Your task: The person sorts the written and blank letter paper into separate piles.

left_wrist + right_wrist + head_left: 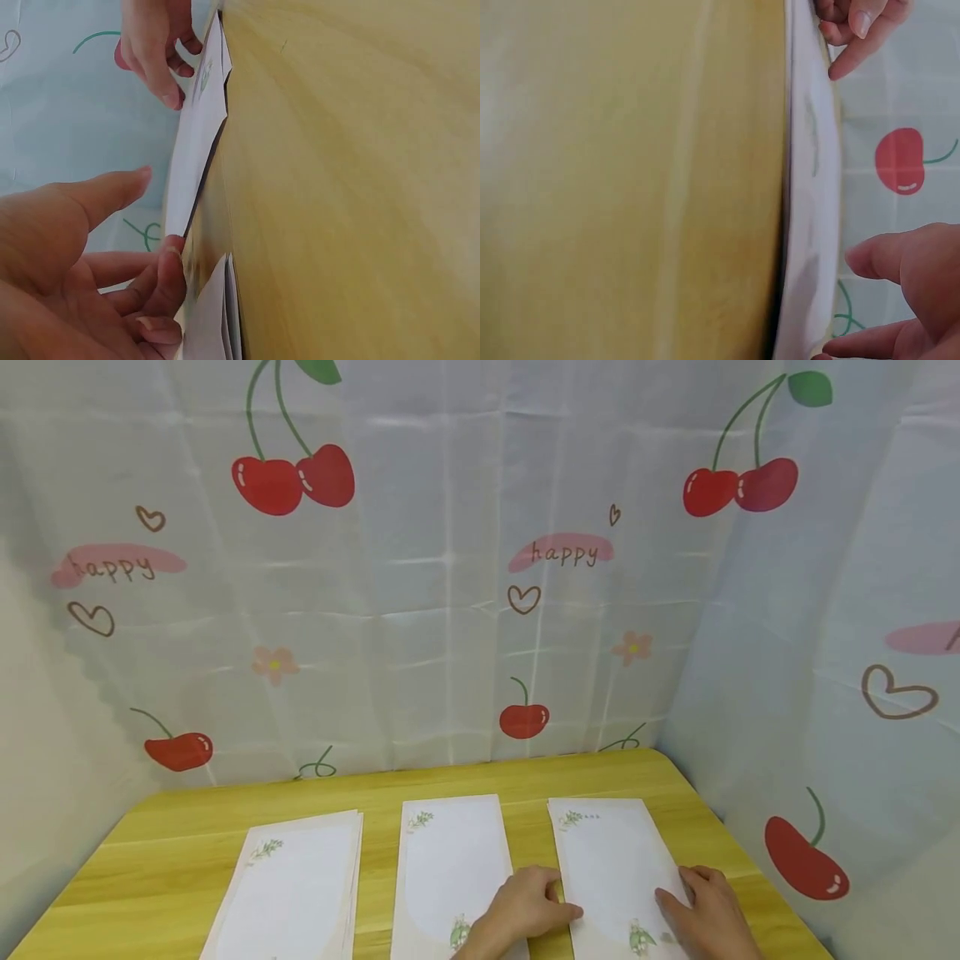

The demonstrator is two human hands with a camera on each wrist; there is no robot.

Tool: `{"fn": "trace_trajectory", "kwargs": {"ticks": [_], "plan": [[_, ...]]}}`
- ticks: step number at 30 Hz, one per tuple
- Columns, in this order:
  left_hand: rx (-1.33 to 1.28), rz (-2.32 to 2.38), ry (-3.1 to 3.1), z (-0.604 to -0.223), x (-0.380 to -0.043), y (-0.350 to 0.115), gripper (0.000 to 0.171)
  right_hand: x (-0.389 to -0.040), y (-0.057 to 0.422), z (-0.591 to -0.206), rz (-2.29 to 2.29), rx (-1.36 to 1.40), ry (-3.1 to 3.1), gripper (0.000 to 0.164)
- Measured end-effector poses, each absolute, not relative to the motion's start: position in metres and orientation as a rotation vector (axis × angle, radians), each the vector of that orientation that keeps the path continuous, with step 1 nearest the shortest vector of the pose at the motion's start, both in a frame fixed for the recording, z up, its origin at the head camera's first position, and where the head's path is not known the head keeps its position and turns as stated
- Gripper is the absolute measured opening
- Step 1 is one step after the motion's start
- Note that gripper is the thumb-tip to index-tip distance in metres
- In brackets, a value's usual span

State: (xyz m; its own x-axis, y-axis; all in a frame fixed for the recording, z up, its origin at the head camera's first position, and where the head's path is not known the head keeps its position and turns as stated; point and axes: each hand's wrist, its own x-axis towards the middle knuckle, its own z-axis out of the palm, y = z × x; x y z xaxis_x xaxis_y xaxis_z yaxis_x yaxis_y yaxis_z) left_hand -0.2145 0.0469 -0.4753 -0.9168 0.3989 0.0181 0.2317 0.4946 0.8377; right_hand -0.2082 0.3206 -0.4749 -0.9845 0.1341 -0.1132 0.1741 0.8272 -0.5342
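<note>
The right-hand paper stack, white sheets with green leaf prints and a pale border, lies on the table between both hands. My left hand touches its left edge with the fingertips; in the left wrist view the thumb stands apart from the paper. At the opposite edge is my right hand, its thumb over the sheet. The right wrist view shows its thumb and fingers spread beside the paper. The left forearm overlaps the lower part of the middle paper stack.
Another paper stack lies to the left, its sheets slightly fanned at the right edge. The yellow wood-grain table runs back to a cherry-printed curtain, which also hangs along the right side.
</note>
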Motion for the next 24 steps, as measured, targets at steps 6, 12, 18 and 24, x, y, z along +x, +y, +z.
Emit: {"fn": "trace_trajectory", "kwargs": {"ticks": [6, 12, 18, 24], "plan": [[0.566, 1.449, 2.619, -0.47, -0.215, 0.022, 0.043, -0.21, 0.307, -0.469, -0.839, 0.132, 3.059, 0.072], [0.484, 1.404, 2.736, -0.464, -0.208, -0.032, 0.053, -0.213, 0.274, -0.463, -0.886, -0.022, 3.127, 0.063], [0.315, 1.288, 2.937, -0.46, -0.194, -0.084, 0.055, -0.215, 0.239, -0.46, -0.986, -0.163, 3.103, 0.059], [0.114, 1.078, 3.101, -0.459, -0.19, -0.115, 0.061, -0.218, 0.199, -0.463, -1.116, -0.394, 3.024, 0.058]]}}
